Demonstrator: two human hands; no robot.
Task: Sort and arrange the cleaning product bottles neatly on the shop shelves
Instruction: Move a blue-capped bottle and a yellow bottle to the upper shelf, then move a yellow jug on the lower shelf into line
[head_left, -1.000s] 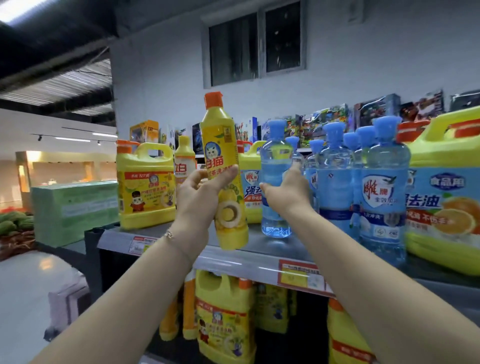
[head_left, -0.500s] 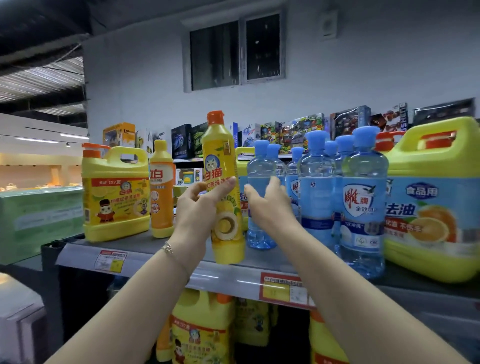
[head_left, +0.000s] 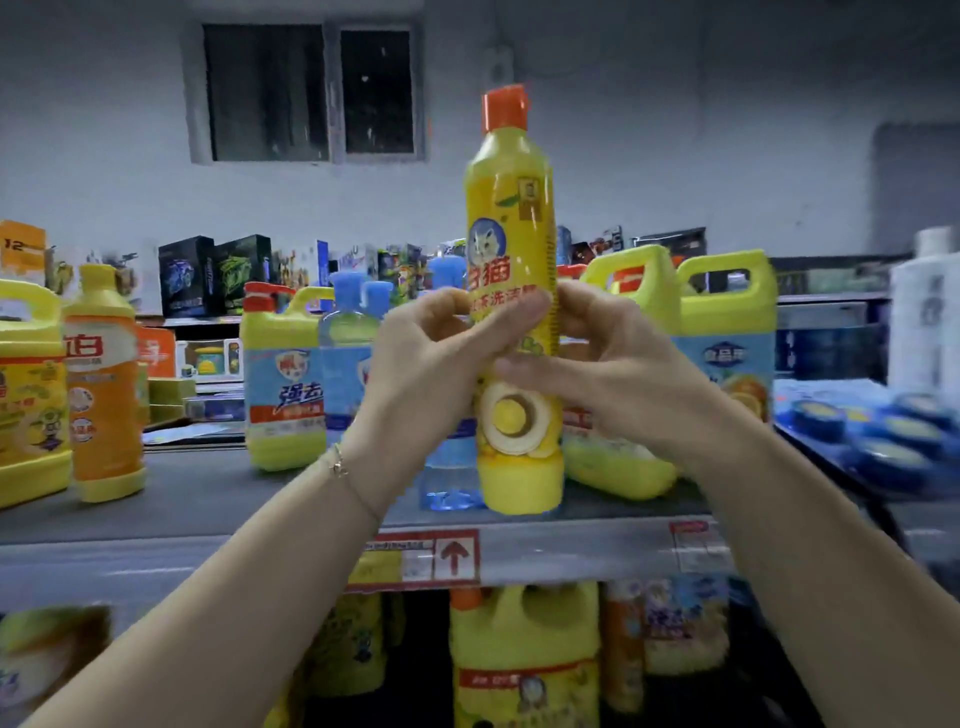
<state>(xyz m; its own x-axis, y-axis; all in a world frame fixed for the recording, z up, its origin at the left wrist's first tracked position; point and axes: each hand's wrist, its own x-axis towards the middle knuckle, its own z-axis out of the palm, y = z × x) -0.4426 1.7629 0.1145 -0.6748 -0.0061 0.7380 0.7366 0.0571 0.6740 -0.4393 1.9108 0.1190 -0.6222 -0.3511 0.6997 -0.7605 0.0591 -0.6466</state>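
Observation:
A tall yellow dish-soap bottle (head_left: 514, 234) with an orange cap stands upright in the air in front of the top shelf (head_left: 208, 493). My left hand (head_left: 431, 358) grips its middle from the left, thumb across the label. My right hand (head_left: 613, 364) holds it from the right, fingers curled round the same band. Behind my hands stand clear blue bottles (head_left: 345, 353) and yellow jugs with blue labels (head_left: 283, 379), partly hidden. An orange bottle (head_left: 104, 384) and a yellow jug (head_left: 28, 395) stand at the left of the shelf.
Two more yellow jugs (head_left: 727, 322) stand at the right, then a white bottle (head_left: 924, 322) and round blue tubs (head_left: 883, 441). The lower shelf holds yellow jugs (head_left: 524, 654). Price tags (head_left: 421, 558) line the shelf edge. Boxed goods sit behind.
The view has swung right and closer. My right hand left the blue bottle and took hold of the yellow dish-soap bottle, which now is held by both hands and higher in the frame.

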